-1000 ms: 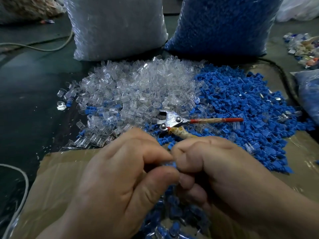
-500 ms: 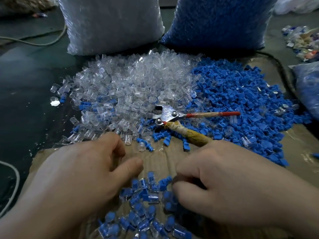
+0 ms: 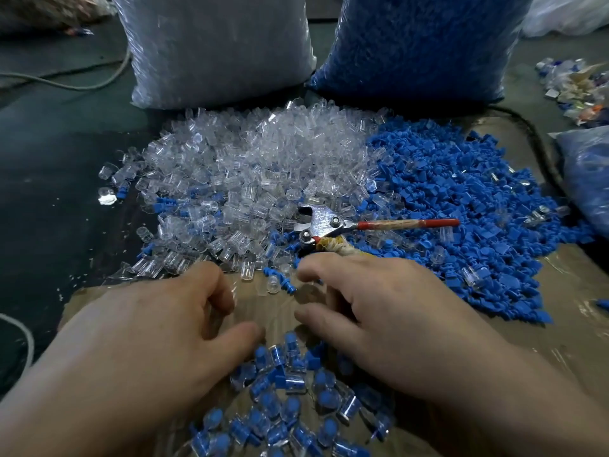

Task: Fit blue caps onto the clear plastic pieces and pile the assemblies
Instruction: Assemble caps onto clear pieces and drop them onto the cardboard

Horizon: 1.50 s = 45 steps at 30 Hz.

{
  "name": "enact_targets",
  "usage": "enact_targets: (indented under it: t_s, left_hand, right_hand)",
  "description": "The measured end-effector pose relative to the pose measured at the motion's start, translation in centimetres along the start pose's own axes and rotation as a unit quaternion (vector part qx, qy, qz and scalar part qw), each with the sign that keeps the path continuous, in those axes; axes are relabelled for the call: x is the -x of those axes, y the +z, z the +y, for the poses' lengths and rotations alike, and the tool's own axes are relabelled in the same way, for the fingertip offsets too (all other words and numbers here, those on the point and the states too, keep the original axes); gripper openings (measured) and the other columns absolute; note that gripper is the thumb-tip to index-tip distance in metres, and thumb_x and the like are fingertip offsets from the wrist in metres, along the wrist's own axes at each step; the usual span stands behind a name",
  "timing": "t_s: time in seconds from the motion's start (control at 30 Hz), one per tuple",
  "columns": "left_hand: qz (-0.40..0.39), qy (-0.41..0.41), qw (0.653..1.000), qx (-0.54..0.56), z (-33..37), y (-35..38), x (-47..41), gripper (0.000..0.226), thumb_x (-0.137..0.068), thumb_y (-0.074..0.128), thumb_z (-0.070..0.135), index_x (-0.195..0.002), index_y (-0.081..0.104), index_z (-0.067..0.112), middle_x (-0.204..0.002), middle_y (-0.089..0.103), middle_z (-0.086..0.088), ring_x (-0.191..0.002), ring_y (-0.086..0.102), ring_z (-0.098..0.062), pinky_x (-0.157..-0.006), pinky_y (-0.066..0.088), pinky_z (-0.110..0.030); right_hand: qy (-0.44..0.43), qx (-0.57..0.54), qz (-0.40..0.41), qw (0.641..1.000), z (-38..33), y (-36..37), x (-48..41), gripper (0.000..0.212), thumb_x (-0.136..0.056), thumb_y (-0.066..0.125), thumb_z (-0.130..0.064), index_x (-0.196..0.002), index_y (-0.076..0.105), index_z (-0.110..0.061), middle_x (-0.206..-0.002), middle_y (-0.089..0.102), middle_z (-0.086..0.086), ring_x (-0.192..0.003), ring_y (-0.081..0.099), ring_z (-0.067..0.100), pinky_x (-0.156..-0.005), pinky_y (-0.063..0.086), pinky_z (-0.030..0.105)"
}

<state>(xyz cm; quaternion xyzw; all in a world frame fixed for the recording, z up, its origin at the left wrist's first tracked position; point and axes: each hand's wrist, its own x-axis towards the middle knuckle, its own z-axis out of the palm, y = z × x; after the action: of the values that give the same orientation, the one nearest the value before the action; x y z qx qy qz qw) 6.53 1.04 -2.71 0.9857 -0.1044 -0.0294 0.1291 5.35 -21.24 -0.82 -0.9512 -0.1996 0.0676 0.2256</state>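
A heap of clear plastic pieces (image 3: 250, 166) lies ahead on the left, and a heap of blue caps (image 3: 461, 199) spreads to its right. Close to me, between my wrists, sits a pile of finished assemblies (image 3: 290, 400), clear bodies with blue caps. My left hand (image 3: 158, 328) hovers palm down over the cardboard, fingers curled and apart, nothing visible in it. My right hand (image 3: 379, 311) reaches toward the near edge of the heaps, fingertips beside a loose clear piece (image 3: 273, 284) and a blue cap (image 3: 286, 285). It looks empty.
Pliers (image 3: 333, 224) with a red handle lie where the two heaps meet. A bag of clear pieces (image 3: 214, 47) and a bag of blue caps (image 3: 418, 44) stand behind. Brown cardboard (image 3: 566, 311) covers the work surface. A cable (image 3: 66, 84) runs at far left.
My hands were pressed together on a piece one second ago. They have since come apart, an assembly has joined the near pile, and both hands have moved forward toward the heaps.
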Motion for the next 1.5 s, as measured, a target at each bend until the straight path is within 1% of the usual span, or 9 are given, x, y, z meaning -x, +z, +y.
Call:
enact_targets:
  t_s: [0.17,0.33,0.47,0.67,0.8,1.03,1.27,1.33,1.5]
  left_hand:
    - [-0.048,-0.003,0.999,0.007,0.5,-0.1,-0.1,0.036,-0.06,0.034,0.078,-0.09,0.042,0.06,-0.067,0.058,0.043,-0.054,0.058,0.004,-0.055,0.054,-0.029]
    - [-0.003,0.0,0.997,0.073,1.7,0.2,-0.4,0.02,-0.075,0.048,0.066,-0.09,0.054,0.055,-0.083,0.058,0.046,-0.065,0.06,0.009,-0.056,0.051,-0.022]
    - [0.032,0.004,0.993,0.114,1.8,0.7,-0.6,0.023,-0.077,0.055,0.058,-0.097,0.061,0.049,-0.082,0.061,0.032,-0.083,0.055,0.015,-0.057,0.041,-0.015]
    - [0.02,0.031,0.993,0.112,2.4,1.2,-0.5,0.033,-0.078,0.058,0.054,-0.11,0.055,0.054,-0.091,0.059,0.03,-0.082,0.057,0.007,-0.067,0.044,-0.019]
    - [0.048,-0.001,0.984,0.172,1.5,1.2,-0.6,0.027,-0.076,0.06,0.054,-0.103,0.059,0.053,-0.095,0.06,0.038,-0.079,0.058,0.016,-0.058,0.04,-0.015]
    - [0.015,-0.044,0.954,0.297,0.6,1.6,-0.7,0.021,-0.087,0.065,0.039,-0.093,0.058,0.058,-0.065,0.072,0.017,-0.049,0.066,0.0,-0.039,0.046,-0.013]
    - [-0.023,-0.086,0.891,0.445,1.3,2.0,-0.6,0.023,-0.07,0.064,0.054,-0.092,0.066,0.045,-0.067,0.074,-0.004,-0.053,0.071,-0.024,-0.047,0.056,-0.031]
    - [-0.028,-0.091,0.882,0.461,1.5,1.9,-0.6,0.038,-0.057,0.061,0.061,-0.091,0.067,0.045,-0.069,0.075,-0.006,-0.053,0.072,-0.025,-0.048,0.055,-0.031]
    - [-0.021,-0.078,0.879,0.47,1.7,1.9,-0.7,0.033,-0.059,0.061,0.058,-0.089,0.066,0.047,-0.07,0.075,-0.005,-0.054,0.071,-0.022,-0.046,0.054,-0.026]
  right_hand:
    - [-0.045,0.073,0.001,0.996,-0.2,1.1,-0.7,0.042,-0.09,0.022,-0.06,-0.131,0.023,-0.048,-0.086,0.044,-0.015,-0.073,0.047,0.013,-0.058,0.041,0.033]
    - [-0.028,0.085,0.013,0.996,-0.2,1.5,-0.8,0.035,-0.092,0.022,-0.057,-0.112,0.044,-0.039,-0.088,0.046,-0.014,-0.075,0.05,0.016,-0.061,0.046,0.034]
    - [-0.01,0.083,0.033,0.996,-0.3,1.6,-0.8,0.035,-0.092,0.025,-0.061,-0.109,0.044,-0.037,-0.09,0.05,-0.013,-0.078,0.053,0.017,-0.061,0.043,0.035]
    - [-0.005,0.085,0.038,0.996,-0.4,1.6,-0.9,0.036,-0.094,0.027,-0.062,-0.107,0.046,-0.035,-0.088,0.048,-0.011,-0.081,0.053,0.019,-0.065,0.047,0.037]
    - [-0.003,0.065,0.018,0.998,-0.2,1.1,-0.6,0.03,-0.094,0.033,-0.058,-0.102,0.048,-0.034,-0.094,0.051,-0.012,-0.085,0.053,0.015,-0.072,0.048,0.038]
    - [-0.023,0.046,-0.026,0.998,-0.2,0.4,0.0,0.024,-0.093,0.042,-0.052,-0.102,0.055,-0.034,-0.092,0.052,-0.014,-0.084,0.052,0.01,-0.071,0.048,0.036]
    - [-0.05,0.048,-0.033,0.997,-0.5,0.4,0.0,0.026,-0.094,0.039,-0.049,-0.102,0.057,-0.032,-0.092,0.051,-0.012,-0.083,0.053,0.012,-0.068,0.046,0.034]
    - [-0.049,0.047,-0.035,0.997,-0.5,0.4,0.1,0.025,-0.094,0.04,-0.048,-0.101,0.056,-0.031,-0.092,0.051,-0.011,-0.083,0.053,0.013,-0.069,0.047,0.035]
    - [-0.039,0.05,-0.055,0.996,-0.6,0.4,0.0,0.023,-0.091,0.044,-0.051,-0.096,0.053,-0.031,-0.087,0.045,-0.011,-0.079,0.049,0.013,-0.062,0.039,0.034]
